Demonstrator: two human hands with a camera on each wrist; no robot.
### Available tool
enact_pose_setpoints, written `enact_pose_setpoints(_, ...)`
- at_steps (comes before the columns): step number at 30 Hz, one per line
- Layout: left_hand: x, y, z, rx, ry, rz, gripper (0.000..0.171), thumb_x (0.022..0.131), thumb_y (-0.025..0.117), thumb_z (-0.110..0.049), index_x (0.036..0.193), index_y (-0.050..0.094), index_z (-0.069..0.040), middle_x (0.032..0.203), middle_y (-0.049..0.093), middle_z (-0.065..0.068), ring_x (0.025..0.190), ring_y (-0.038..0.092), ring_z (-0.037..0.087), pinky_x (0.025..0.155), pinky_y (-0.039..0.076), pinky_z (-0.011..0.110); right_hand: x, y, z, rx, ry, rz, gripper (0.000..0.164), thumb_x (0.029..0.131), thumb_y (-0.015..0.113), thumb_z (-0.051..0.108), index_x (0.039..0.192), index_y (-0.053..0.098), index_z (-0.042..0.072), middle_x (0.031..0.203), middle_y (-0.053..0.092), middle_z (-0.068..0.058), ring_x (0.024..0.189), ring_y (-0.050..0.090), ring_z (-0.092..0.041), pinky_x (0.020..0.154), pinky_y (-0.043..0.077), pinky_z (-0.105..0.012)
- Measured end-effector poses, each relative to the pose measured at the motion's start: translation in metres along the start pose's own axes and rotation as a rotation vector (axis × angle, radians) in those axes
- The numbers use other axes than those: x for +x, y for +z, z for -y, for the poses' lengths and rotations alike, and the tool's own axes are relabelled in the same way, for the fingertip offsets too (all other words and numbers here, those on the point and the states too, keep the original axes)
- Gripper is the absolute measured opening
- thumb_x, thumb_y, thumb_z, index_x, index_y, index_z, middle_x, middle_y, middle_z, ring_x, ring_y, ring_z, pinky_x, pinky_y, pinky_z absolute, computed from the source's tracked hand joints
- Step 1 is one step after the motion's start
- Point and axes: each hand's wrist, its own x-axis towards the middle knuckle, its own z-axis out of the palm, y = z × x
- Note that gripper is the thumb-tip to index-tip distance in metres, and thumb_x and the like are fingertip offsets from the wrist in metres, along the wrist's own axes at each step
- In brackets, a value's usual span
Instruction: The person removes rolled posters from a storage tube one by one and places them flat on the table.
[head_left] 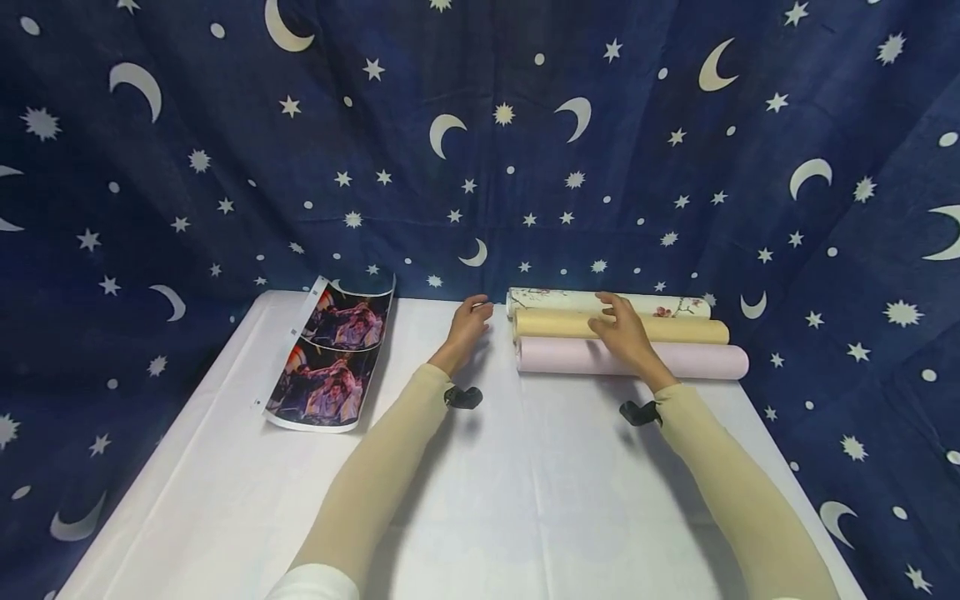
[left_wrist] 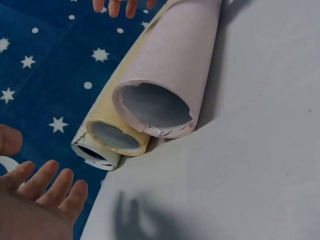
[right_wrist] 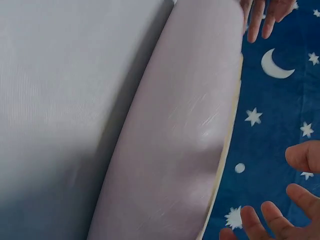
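Note:
Three rolls of wallpaper lie side by side at the back right of the table: a floral white roll (head_left: 551,298) farthest back, a yellow roll (head_left: 551,323) in the middle and a pink roll (head_left: 697,360) in front. My left hand (head_left: 468,327) hovers just left of the rolls' ends, fingers spread and holding nothing. Over the yellow and pink rolls is my right hand (head_left: 624,333), its fingers apart and nothing in its grasp. In the left wrist view the hollow ends of the pink roll (left_wrist: 170,65) and the other two face the camera.
On the left of the white-covered table (head_left: 480,517) lies a curved printed sheet (head_left: 330,354) with two similar dark pictures. A blue curtain (head_left: 480,150) with moons and stars hangs behind and along the sides.

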Motion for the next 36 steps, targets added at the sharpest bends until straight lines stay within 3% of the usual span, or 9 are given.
enact_pose_setpoints(12,0.02,0.018,0.005,0.087,-0.022,0.026,0.049,0.103,0.046,-0.02,0.149,0.038,-0.007,0.15,0.047,0.013,0.141,0.041,0.032,0.114,0.037,0.045,0.024,-0.001,-0.016,-0.133,0.058,0.07,0.057,0.098,0.054,0.024,0.15,0.035,0.009,0.157,0.026,-0.022,0.14,0.034,-0.046,0.112,0.03,-0.062)
enact_pose_setpoints(18,0.029,0.023,0.008,0.088,-0.053,0.016,0.052,0.101,0.046,-0.021,0.15,0.037,-0.005,0.152,0.044,0.014,0.141,0.04,0.033,0.114,0.036,0.05,0.036,0.001,-0.019,-0.218,0.054,0.096,0.061,0.098,0.054,0.031,0.151,0.034,0.008,0.159,0.023,-0.023,0.142,0.031,-0.045,0.115,0.027,-0.061)
enact_pose_setpoints(28,0.039,0.032,0.015,0.19,-0.097,0.029,0.052,0.101,0.047,-0.023,0.15,0.038,-0.01,0.153,0.043,0.012,0.144,0.037,0.028,0.119,0.03,0.043,0.047,0.007,-0.026,-0.309,0.073,0.145,0.064,0.098,0.053,0.036,0.152,0.032,0.008,0.16,0.018,-0.025,0.146,0.017,-0.049,0.118,0.014,-0.064)
enact_pose_setpoints(32,0.039,0.035,0.016,0.168,-0.1,0.0,0.051,0.099,0.048,-0.021,0.148,0.04,-0.009,0.151,0.045,0.012,0.141,0.042,0.028,0.115,0.037,0.043,0.048,0.009,-0.027,-0.314,0.076,0.166,0.065,0.098,0.053,0.038,0.152,0.031,0.009,0.161,0.016,-0.025,0.147,0.015,-0.049,0.117,0.01,-0.067)
enact_pose_setpoints(36,0.036,0.039,0.017,0.182,-0.106,-0.034,0.045,0.097,0.052,-0.023,0.139,0.049,-0.007,0.134,0.056,0.013,0.12,0.055,0.026,0.102,0.047,0.041,0.048,0.008,-0.027,-0.323,0.085,0.179,0.064,0.099,0.051,0.039,0.152,0.032,0.01,0.161,0.015,-0.024,0.147,0.014,-0.048,0.116,0.008,-0.069)
